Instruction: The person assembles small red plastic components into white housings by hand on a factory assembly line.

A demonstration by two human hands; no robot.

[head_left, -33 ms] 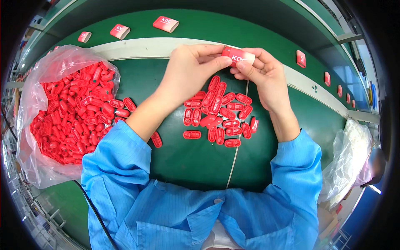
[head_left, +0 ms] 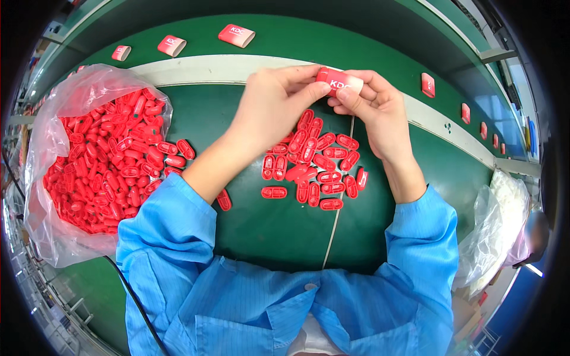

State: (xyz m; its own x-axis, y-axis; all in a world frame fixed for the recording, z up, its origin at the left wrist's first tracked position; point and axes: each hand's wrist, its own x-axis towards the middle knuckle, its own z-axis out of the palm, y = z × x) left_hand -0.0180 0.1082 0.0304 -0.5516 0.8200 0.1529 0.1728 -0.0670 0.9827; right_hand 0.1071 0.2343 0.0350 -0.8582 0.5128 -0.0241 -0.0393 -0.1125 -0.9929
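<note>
Both my hands hold one small flat casing (head_left: 340,80), red fading to cream with white print, above the pale strip at the table's far side. My left hand (head_left: 274,98) is closed in a pinch at its red end. At the cream end, my right hand (head_left: 375,104) grips it between thumb and fingers. Whether a cap sits in the red end is hidden by my left fingertips. Below my hands lies a loose pile of red oval end caps (head_left: 328,177), some hollow side up.
A clear plastic bag (head_left: 44,148) heaped with red caps stands at left, a few spilled beside it. Similar casings (head_left: 236,35) sit spaced along the green belt (head_left: 297,37) beyond the pale rail (head_left: 208,68). Crumpled clear bags (head_left: 496,225) are at right.
My left hand and forearm have shifted very slightly to the right, covering a little more of the pile's left edge. Both hands keep their grip on the casing.
</note>
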